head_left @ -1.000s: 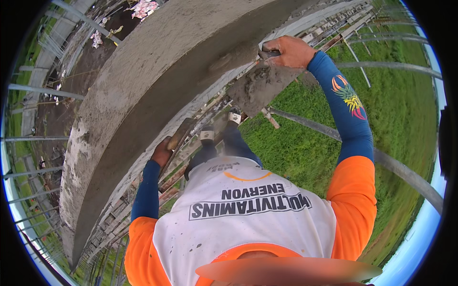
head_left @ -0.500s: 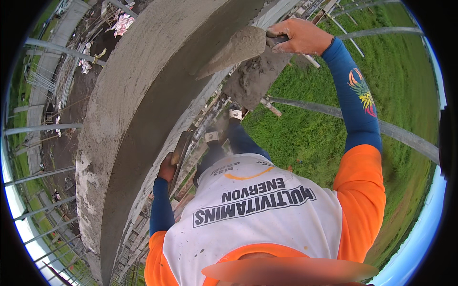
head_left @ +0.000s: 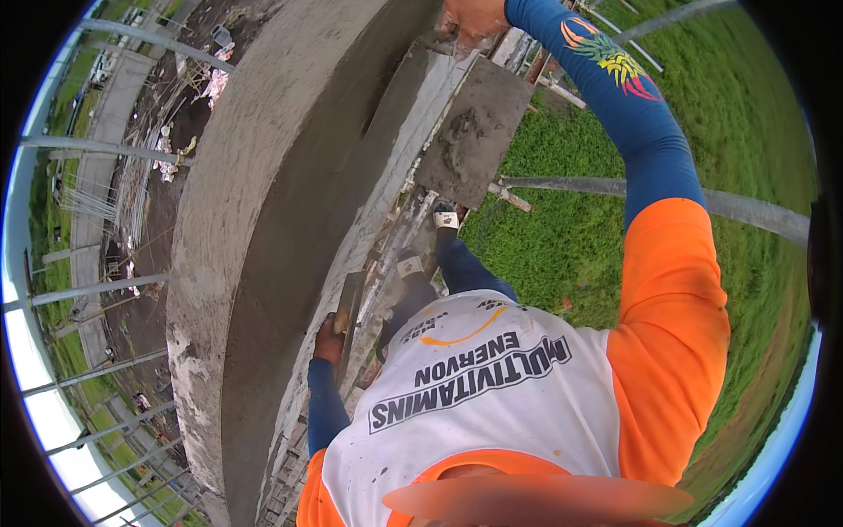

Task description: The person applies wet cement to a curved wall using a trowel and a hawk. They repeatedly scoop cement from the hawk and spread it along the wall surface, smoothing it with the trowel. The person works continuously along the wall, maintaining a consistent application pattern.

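Observation:
A curved concrete beam (head_left: pixel 290 189), coated with wet grey mortar, sweeps from the top of the view down to the lower left. At the top edge my right hand (head_left: pixel 474 19) is closed round a trowel (head_left: pixel 397 92). Its mortar-smeared blade lies against the side face of the beam; the handle is hidden by my fingers. Lower down, by my left hip, my left hand (head_left: pixel 328 341) grips a hand float (head_left: pixel 351 307) held upright beside the beam. A mortar board (head_left: pixel 505 92) with a heap of wet mortar (head_left: pixel 465 140) sits below my right hand.
My feet (head_left: pixel 446 215) stand on narrow scaffold planks (head_left: pixel 399 233) along the beam. A metal pipe (head_left: pixel 746 206) crosses at the right, above grass (head_left: pixel 562 237). Beyond the beam, several scaffold pipes (head_left: pixel 101 288) and debris lie far below.
My right hand has moved up and away to the top edge, with the trowel now laid against the beam's side. My left hand keeps its hold on the float. The whole view has shifted slightly.

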Demonstrator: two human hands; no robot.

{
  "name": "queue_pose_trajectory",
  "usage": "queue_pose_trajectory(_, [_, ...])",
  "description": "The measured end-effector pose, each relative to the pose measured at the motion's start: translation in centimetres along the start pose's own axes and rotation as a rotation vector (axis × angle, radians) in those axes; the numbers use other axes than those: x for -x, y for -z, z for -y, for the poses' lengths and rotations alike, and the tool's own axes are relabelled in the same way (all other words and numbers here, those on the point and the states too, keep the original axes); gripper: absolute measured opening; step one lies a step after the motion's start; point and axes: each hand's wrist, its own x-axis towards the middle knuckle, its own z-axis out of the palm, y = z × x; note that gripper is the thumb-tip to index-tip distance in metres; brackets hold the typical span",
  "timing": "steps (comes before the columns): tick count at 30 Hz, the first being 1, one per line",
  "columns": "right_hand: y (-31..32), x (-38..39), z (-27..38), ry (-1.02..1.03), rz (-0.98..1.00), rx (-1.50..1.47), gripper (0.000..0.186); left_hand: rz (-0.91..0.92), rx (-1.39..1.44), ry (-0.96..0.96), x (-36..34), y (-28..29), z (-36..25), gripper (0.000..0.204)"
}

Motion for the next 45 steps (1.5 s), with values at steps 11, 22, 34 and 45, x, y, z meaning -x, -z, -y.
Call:
queue_pose_trajectory(11, [16.1, -0.2, 12.5, -0.663, -0.022, -0.506, 0.040, -0.103, -0.113, -0.053, -0.4, -0.9, 1.6, 0.049])
queue_pose_trajectory(22, [6.2, -7.7, 15.3, -0.949, -0.048, -0.111, 0.054, -0.096, -0.037, 0.034, 1.6, 0.0, -0.2, 0.057])
queue_pose_trajectory(34, [6.2, 0.1, 21.0, -0.749, -0.470, -0.741, 0.035, -0.025, 0.024, -0.271, -2.7, -0.1, -8.2, 0.057])
queue_pose_trajectory(45, [-6.4, -3.5, 35.2, -1.225, -1.214, -1.244, 0.018, 0.185, 0.139, -0.717, -14.3, -3.7, -30.7, 0.063])
